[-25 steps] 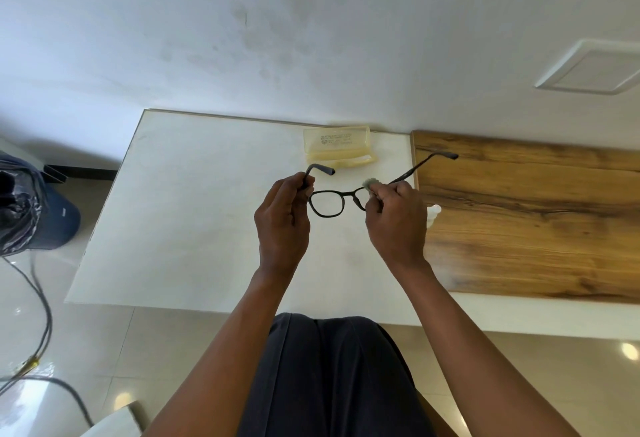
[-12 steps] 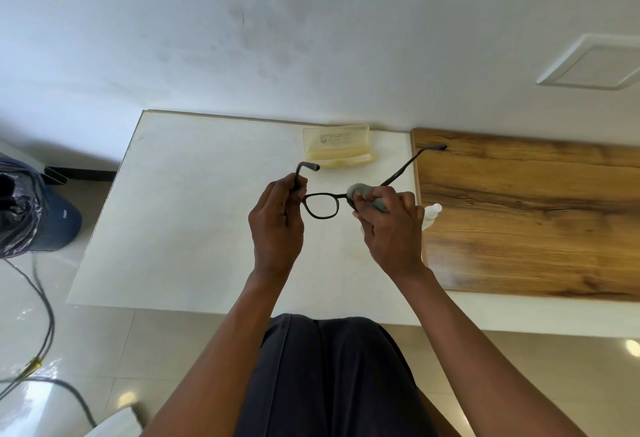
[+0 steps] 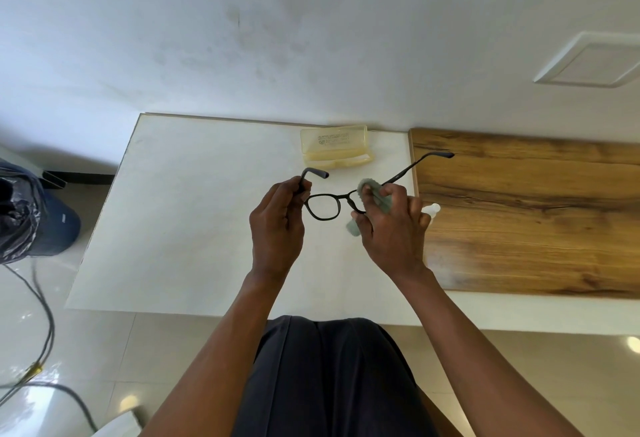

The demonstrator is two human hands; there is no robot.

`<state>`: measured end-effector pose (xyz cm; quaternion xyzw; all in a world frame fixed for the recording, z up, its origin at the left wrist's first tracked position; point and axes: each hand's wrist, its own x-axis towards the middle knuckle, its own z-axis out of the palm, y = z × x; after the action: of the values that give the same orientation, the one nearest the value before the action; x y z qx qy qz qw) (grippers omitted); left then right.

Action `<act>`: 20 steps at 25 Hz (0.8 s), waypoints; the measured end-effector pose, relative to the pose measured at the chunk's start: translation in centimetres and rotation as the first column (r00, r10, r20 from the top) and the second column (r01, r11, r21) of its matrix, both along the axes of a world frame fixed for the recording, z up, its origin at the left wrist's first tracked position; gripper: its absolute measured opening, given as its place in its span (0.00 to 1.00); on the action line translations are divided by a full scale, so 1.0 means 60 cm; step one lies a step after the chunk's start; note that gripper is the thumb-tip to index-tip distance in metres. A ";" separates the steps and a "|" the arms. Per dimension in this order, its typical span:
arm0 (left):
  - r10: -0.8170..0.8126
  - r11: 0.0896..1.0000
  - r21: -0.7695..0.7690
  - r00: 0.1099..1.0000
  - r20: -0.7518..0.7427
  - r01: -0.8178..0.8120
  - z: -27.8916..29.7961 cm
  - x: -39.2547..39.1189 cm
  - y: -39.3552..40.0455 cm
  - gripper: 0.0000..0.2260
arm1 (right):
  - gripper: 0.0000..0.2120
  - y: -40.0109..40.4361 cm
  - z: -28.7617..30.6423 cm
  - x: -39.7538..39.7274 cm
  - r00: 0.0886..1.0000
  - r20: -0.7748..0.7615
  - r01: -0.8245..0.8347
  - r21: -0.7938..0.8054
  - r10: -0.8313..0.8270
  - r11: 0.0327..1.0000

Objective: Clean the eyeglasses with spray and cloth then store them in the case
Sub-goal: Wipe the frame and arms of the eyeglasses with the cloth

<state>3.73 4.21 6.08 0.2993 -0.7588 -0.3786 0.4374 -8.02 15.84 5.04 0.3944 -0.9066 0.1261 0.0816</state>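
Eyeglasses [image 3: 322,207] held above white table [image 3: 194,228] beside wooden board [image 3: 526,214].

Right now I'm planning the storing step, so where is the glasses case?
In the head view the open yellowish glasses case lies at the white tabletop's far edge by the wall, just beyond the black eyeglasses.

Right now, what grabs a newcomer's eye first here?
The black glasses held up over the white table: the left hand grips one corner while the right hand presses a grey cloth on the other lens. Behind them, a yellowish open case lies by the wall.
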 end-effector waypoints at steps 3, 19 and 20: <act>-0.002 1.000 0.008 1.000 -0.005 0.002 0.001 0.000 0.000 0.06 | 0.17 -0.003 -0.001 0.003 0.999 0.045 -0.022 -0.048 0.024 0.999; 0.004 1.000 -0.022 1.000 0.007 -0.004 0.000 0.005 -0.007 0.07 | 0.19 -0.010 0.002 0.004 0.996 0.055 0.065 -0.030 -0.063 0.997; 0.002 1.000 -0.028 1.000 0.008 -0.002 0.001 0.004 -0.007 0.07 | 0.19 -0.012 0.003 0.005 0.996 0.067 0.054 -0.042 -0.051 0.998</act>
<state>3.99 3.76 6.15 0.2954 -0.7654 -0.3662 0.4391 -7.74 15.12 5.21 0.3642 -0.9158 0.1568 0.0637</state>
